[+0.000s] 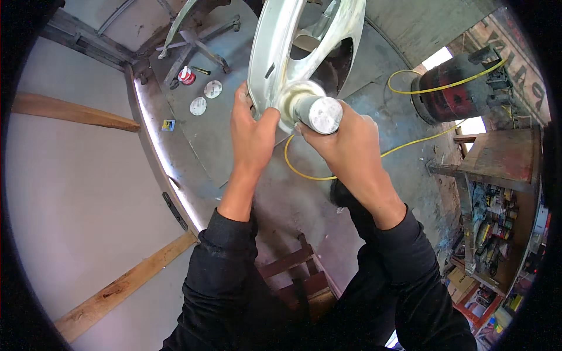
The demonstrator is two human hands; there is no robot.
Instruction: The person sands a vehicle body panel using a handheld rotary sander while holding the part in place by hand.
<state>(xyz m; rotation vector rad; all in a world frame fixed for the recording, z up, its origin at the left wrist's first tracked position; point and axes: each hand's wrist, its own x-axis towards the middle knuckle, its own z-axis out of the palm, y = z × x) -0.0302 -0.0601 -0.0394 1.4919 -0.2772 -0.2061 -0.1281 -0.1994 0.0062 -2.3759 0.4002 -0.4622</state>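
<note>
In front of me stands a large pale part with curved arms, openings between them and a round collar at its near end; its white and grey surface looks patchy. My left hand grips its lower left edge, thumb on the near face and fingers round the side. In my right hand is a short grey cylinder with a dusty round end facing up, held against the collar. The fingertips under the cylinder are hidden.
Two round discs, a red-and-white can and a metal stand are at the far left. A yellow hose runs across the floor to a dark red tank. Cluttered shelves flank the right; a wooden stool is below me.
</note>
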